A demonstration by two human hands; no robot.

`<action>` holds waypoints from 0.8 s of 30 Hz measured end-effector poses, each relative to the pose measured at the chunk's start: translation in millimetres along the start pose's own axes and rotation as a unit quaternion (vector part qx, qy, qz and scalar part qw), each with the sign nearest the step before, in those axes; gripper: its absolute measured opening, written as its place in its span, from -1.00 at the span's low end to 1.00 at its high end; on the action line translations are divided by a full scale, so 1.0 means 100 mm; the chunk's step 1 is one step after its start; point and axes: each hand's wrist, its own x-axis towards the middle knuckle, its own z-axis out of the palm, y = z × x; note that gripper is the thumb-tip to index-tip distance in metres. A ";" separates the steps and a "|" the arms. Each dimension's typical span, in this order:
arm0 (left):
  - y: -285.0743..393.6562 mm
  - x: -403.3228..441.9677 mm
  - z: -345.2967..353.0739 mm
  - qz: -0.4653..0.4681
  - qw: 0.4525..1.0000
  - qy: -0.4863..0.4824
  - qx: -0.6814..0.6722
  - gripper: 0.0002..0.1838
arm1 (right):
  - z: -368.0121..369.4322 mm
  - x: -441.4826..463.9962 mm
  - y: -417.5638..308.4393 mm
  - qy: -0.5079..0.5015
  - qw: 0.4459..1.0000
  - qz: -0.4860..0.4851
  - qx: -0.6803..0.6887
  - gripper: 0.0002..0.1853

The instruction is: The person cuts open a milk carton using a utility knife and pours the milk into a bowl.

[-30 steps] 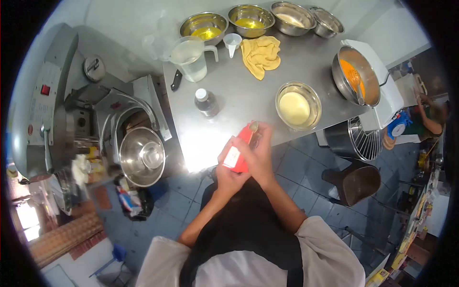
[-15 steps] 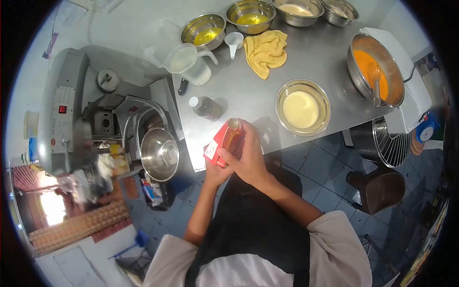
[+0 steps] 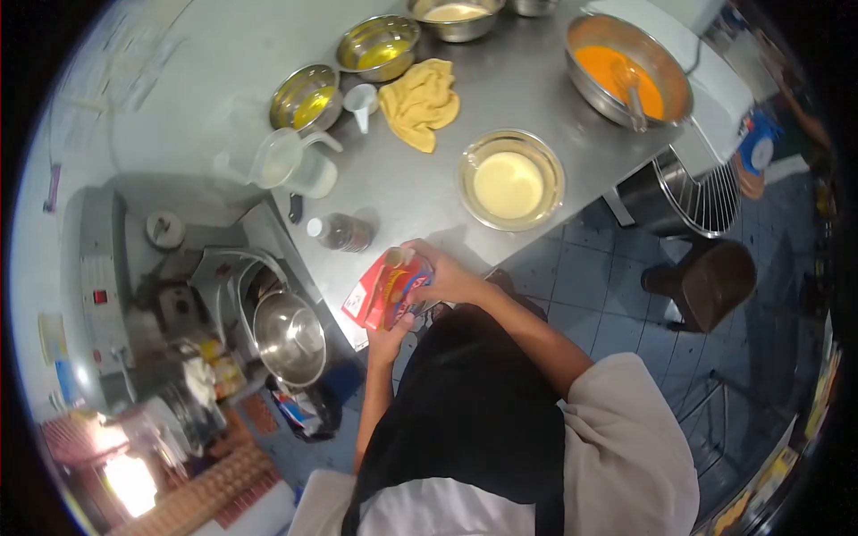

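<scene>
A red box (image 3: 390, 288) with yellow and blue print is held between my two hands at the near edge of the steel table (image 3: 420, 192). My left hand (image 3: 388, 341) grips it from below. My right hand (image 3: 440, 275) is closed on its right side, fingers partly hidden behind it. Just beyond the box stands a bottle with a white cap (image 3: 340, 232). A bowl of pale yellow batter (image 3: 508, 185) sits to the right of the box.
Two bowls with yellow liquid (image 3: 382, 55), a measuring jug (image 3: 297, 164), a white scoop (image 3: 361, 103) and a yellow cloth (image 3: 420, 104) lie further back. A bowl of orange mixture with a whisk (image 3: 617, 79) is at the right. A mixer (image 3: 100, 286) stands left.
The view has turned, so the table's contents sit differently in it. The red box has turned in my hands, and its printed side now shows more. Both hands still hold it.
</scene>
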 end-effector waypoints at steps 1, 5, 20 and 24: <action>-0.06 0.04 -0.14 -0.042 0.995 -0.013 0.089 -0.37 | 0.01 0.01 0.00 0.023 0.999 0.016 -0.026 -0.17; 0.08 0.25 0.05 0.103 0.989 0.036 0.098 -0.34 | 0.13 -0.04 -0.05 0.117 0.988 0.035 0.089 -0.29; 1.84 0.82 1.53 0.156 0.771 -0.223 0.576 -0.18 | 0.29 0.08 -0.66 0.231 0.719 -0.013 0.655 -0.23; 2.01 0.90 1.67 0.165 0.699 -0.271 0.641 -0.15 | 0.23 0.06 -0.86 0.197 0.701 -0.028 0.685 -0.15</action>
